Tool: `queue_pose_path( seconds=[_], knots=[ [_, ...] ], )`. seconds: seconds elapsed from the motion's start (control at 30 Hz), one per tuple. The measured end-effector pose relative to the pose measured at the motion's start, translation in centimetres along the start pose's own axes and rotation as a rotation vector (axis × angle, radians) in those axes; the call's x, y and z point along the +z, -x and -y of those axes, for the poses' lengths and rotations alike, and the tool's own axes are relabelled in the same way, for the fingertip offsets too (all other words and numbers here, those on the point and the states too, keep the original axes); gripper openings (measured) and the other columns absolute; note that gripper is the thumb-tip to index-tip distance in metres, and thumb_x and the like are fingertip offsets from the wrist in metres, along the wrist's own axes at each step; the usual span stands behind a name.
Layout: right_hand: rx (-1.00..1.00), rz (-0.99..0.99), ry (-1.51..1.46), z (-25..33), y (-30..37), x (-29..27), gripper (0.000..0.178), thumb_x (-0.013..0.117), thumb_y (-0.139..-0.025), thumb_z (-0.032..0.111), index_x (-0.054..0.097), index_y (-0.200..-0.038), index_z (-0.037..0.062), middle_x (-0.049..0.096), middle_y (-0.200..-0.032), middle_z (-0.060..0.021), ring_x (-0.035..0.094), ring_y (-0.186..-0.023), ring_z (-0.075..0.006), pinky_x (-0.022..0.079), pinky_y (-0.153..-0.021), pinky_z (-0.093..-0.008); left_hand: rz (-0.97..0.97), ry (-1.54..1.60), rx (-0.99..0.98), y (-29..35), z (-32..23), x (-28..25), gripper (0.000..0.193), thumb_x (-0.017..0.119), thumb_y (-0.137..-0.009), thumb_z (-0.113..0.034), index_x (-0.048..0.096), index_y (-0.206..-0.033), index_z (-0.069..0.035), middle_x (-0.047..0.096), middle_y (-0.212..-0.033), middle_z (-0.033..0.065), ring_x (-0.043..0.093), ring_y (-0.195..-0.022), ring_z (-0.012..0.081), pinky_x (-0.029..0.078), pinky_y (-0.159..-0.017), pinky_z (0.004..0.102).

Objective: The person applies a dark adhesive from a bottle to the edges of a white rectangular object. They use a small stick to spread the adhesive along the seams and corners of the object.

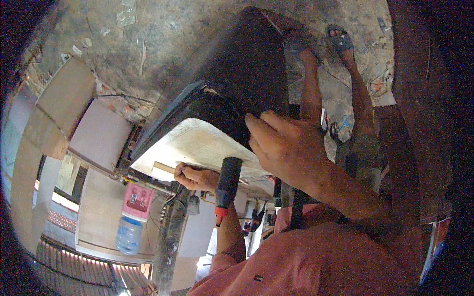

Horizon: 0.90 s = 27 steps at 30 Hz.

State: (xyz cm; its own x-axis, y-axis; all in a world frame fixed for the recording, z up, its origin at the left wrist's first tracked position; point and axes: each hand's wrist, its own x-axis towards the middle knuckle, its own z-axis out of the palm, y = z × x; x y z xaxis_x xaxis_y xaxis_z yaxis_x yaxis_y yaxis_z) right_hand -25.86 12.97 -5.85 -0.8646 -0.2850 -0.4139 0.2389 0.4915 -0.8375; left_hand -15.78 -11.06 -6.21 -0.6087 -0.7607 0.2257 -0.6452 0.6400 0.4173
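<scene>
A large black covered piece (247, 64) with a padded look extends from the middle toward the top. Its pale underside (197, 135) faces my hands. My right hand (284, 143) is closed, its fingertips pinching the black edge where it meets the pale face. Against the far side of that face is my left hand (197, 177), fingers curled in; what they hold, if anything, is hidden. Beside it lies a short light strip (165, 171). Between my hands, a black cylinder with a red tip (229, 185) juts from the pale face; its kind is unclear.
Bare legs with dark sandals (340, 39) stand on the stained concrete floor (173, 29) at upper right. Pale boards (101, 128) lean at the left. A pink water dispenser (137, 200) with a blue bottle (129, 236) appears upside down. A dark surface (419, 123) borders the right.
</scene>
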Motion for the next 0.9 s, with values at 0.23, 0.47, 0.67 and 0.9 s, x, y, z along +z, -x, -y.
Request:
queue_pose_path(
  seconds=[0.23, 0.47, 0.67, 0.9],
  knots=[
    [-0.078, -0.074, -0.005, -0.5, -0.5, 0.5, 0.023, 0.07, -0.079, 0.01, 0.067, -0.101, 0.0023, 0.058, -0.076, -0.0077, 0.064, -0.062, -0.0253, 0.054, -0.06, -0.0363, -0.018, 0.052, -0.054, 0.2, 0.2, 0.0, 0.019, 0.048, -0.092, -0.019, 0.056, -0.091, -0.002, 0.05, -0.088, 0.0031, 0.043, -0.075, 0.0124, 0.037, -0.066, 0.0277],
    [-0.047, -0.057, -0.037, -0.4, -0.1, -0.2, 0.023, 0.069, -0.079, 0.01, 0.065, -0.101, 0.0024, 0.058, -0.075, -0.0077, 0.064, -0.062, -0.0265, 0.055, -0.058, -0.0372, -0.02, 0.086, -0.097, 0.1, 0.1, 0.2, 0.019, 0.049, -0.091, -0.019, 0.056, -0.091, -0.002, 0.051, -0.088, 0.003, 0.043, -0.074, 0.0127, 0.037, -0.066, 0.0271],
    [0.043, 0.128, 0.02, -0.1, -0.2, -0.6, 0.023, 0.069, -0.079, 0.011, 0.065, -0.1, 0.0026, 0.058, -0.076, -0.0081, 0.064, -0.064, -0.0271, 0.054, -0.054, -0.0366, 0.009, 0.023, -0.01, 0.3, -0.7, 0.0, 0.018, 0.047, -0.091, -0.019, 0.057, -0.092, -0.004, 0.049, -0.086, 0.0014, 0.04, -0.073, 0.0119, 0.035, -0.065, 0.0269],
    [-0.106, -0.098, 0.063, 0.0, -1.4, -0.3, 0.022, 0.068, -0.08, 0.013, 0.067, -0.101, 0.0052, 0.057, -0.076, -0.0031, 0.065, -0.067, -0.0197, 0.029, -0.107, -0.0604, 0.002, 0.135, -0.076, 0.1, 0.0, 0.2, 0.017, 0.046, -0.092, -0.017, 0.056, -0.093, -0.004, 0.048, -0.086, 0.0007, 0.04, -0.076, 0.0115, 0.035, -0.068, 0.0272]
  ],
)
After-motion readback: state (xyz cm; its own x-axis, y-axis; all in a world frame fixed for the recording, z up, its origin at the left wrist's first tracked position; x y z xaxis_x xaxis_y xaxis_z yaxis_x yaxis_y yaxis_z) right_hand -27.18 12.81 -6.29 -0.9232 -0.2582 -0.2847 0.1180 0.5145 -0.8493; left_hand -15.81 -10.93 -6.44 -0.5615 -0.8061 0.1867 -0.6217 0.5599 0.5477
